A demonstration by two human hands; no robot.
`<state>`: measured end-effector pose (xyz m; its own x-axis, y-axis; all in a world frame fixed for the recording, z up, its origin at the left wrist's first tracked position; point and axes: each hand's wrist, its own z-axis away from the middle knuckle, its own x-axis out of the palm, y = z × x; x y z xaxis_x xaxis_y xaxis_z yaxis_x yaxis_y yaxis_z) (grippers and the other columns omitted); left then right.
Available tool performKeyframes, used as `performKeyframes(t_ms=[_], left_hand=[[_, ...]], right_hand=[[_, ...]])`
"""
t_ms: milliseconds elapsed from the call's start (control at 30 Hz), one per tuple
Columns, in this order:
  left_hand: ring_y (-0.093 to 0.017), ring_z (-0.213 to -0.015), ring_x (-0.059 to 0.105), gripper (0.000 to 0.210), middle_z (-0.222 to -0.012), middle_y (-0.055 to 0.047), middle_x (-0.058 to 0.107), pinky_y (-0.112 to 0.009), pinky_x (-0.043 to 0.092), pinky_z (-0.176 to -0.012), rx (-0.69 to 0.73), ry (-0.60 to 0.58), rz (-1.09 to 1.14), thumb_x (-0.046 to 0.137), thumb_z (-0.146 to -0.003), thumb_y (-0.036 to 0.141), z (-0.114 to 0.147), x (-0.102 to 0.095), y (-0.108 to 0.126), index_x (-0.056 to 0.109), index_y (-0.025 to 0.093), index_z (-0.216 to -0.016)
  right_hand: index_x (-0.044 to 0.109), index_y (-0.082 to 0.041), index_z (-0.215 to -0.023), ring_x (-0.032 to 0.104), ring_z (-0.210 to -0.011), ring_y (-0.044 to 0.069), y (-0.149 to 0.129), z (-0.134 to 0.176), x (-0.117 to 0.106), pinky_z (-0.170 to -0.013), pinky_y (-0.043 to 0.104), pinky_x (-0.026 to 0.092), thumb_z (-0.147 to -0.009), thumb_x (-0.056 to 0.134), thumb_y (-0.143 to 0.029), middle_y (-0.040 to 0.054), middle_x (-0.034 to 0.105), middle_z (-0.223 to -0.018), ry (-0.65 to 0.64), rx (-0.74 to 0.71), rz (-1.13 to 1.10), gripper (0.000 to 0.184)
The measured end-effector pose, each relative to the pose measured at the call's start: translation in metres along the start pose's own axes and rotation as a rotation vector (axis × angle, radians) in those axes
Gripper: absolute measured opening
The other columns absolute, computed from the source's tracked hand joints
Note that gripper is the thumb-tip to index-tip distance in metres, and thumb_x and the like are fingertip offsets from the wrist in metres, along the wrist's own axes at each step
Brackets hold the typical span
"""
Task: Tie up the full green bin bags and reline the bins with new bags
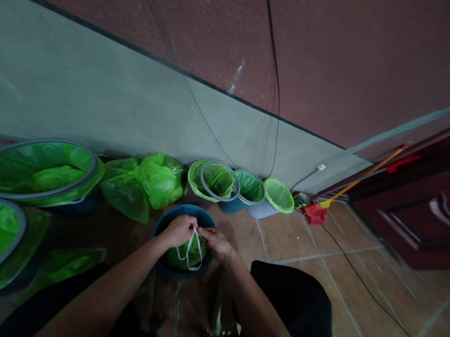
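- The left hand (180,230) and right hand (216,242) meet over the blue bin (163,225), both pinched shut on the white drawstring (192,246) of the green bag (188,256) inside it.
- The bin stands on the tiled floor (301,235) just before the wall (137,102); lined bins (214,180) crowd behind it and to the left; open tiles lie to the right.
- Fingertips are hidden in the knot; the bin's near rim is cut off by the forearms.
- Both arms reach forward, wrists bent inward.
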<state>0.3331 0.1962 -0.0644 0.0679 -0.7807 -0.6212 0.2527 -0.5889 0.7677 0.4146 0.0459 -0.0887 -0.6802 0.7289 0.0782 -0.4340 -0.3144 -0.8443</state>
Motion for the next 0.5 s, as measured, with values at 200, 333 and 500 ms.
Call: performKeyframes(t_ms=[200,333,500], left_hand=[[-0.017,-0.072,0.063,0.015,-0.073,-0.004,0.071,-0.026,0.043,-0.068,0.025,-0.019,-0.001,0.056,-0.077,0.018,0.0,0.005,-0.003,0.071,0.018,-0.073],[-0.017,-0.07,0.062,0.015,-0.072,-0.003,0.07,-0.027,0.042,-0.066,0.035,-0.044,0.045,0.057,-0.076,0.021,0.0,0.003,-0.003,0.07,0.017,-0.073],[-0.015,-0.063,0.055,0.02,-0.063,-0.001,0.063,-0.024,0.038,-0.058,0.063,-0.033,0.146,0.058,-0.078,0.031,-0.003,0.002,-0.002,0.064,0.016,-0.067]], right_hand=[[0.055,-0.018,-0.053,0.036,-0.051,0.008,-0.012,0.004,-0.007,-0.051,0.023,0.028,-0.073,0.066,-0.067,-0.0048,0.045,-0.05,-0.108,-0.145,0.517,0.053],[0.045,-0.02,-0.044,0.033,-0.05,0.008,-0.023,0.006,-0.009,-0.051,0.026,0.024,-0.081,0.062,-0.056,-0.004,0.038,-0.047,-0.027,-0.312,0.844,0.055],[0.055,-0.021,-0.049,0.045,-0.055,0.012,-0.012,0.002,-0.002,-0.055,0.026,0.035,-0.072,0.067,-0.058,-0.0011,0.052,-0.054,0.144,-0.309,0.491,0.045]])
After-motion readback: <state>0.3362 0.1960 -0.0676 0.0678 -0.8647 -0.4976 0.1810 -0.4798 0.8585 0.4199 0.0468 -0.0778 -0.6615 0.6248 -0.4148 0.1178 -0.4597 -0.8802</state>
